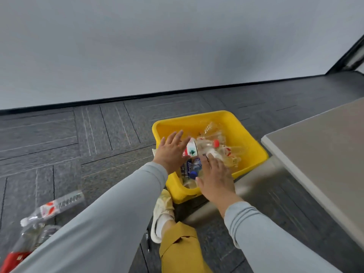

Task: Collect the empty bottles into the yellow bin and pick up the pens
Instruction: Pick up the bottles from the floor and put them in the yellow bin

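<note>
Grey carpet tiles, white wall behind. Left hand (171, 152) fingers spreading open, right hand (215, 175) flat and relaxed, both gripping nothing, over the yellow bin (254, 148) at frame centre. A clear bottle (199, 149) with red-white label is sitting between them atop the pile. Probably light, crushable, slick; grab mid-body. More bottles (49, 210) lying lower left.

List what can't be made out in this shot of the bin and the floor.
- Bottle count in the yellow bin: head view, both hands and the clear jumble hide it.
- Left hand and right hand: fingers spread; contact with the red-capped bottle is blurred.
- Floor bottles: blurred, partly behind the left sleeve, cut by the frame edge.
- Pen: too small to confirm.
</note>
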Demonstrator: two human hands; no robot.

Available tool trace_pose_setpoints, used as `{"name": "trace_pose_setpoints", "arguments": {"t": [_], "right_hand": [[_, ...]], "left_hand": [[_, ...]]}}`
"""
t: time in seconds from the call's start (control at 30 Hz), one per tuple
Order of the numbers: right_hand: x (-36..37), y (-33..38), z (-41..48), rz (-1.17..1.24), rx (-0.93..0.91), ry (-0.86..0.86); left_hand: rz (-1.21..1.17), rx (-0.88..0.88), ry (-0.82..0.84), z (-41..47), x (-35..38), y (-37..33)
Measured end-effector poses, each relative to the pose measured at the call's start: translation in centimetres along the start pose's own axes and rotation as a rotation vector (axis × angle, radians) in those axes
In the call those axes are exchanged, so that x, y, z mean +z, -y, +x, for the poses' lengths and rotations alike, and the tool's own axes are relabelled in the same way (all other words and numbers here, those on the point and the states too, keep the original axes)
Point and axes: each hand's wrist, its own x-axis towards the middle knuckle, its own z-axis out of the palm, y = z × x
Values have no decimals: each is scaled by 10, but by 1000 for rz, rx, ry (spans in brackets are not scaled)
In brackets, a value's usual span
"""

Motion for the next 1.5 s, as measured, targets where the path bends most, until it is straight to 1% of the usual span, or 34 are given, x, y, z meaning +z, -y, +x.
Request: {"name": "trace_pose_setpoints", "arguments": {"t": [0.07, 0.2, 0.3, 0.4, 0.47, 0.63, 0.8, 1.0, 1.17, 1.27, 1.4, 1.5], "right_hand": [[4, 7, -4, 3, -29, 23], [15, 45, -9, 27, -116, 52], [22, 95, -11, 84, -239, 78], [31, 152, -15, 213, -299, 116], [43, 189, -17, 245, -341, 153], [81, 275, -4, 184, -445, 252], [139, 354, 14, 117, -557, 342], [223, 427, 33, 47, -698, 468], [285, 458, 62, 9, -772, 518], [319, 467, 88, -14, -788, 494], [356, 472, 115, -33, -787, 411], [373, 471, 118, -21, -795, 374]], "left_hand": [[1, -59, 26, -28, 9, 19], [13, -263, 86, -100, 20, 79], [4, -410, 82, -155, 24, 124], [-26, -521, 69, -206, 28, 162], [-54, -589, 71, -238, 32, 187], [-76, -755, 99, -302, 53, 256], [-130, -904, 166, -344, 84, 314], [-161, -953, 308, -373, 166, 362], [-200, -890, 385, -366, 246, 368], [-229, -847, 396, -352, 284, 371], [-260, -891, 395, -335, 321, 375], [-248, -920, 400, -334, 338, 373]]}}
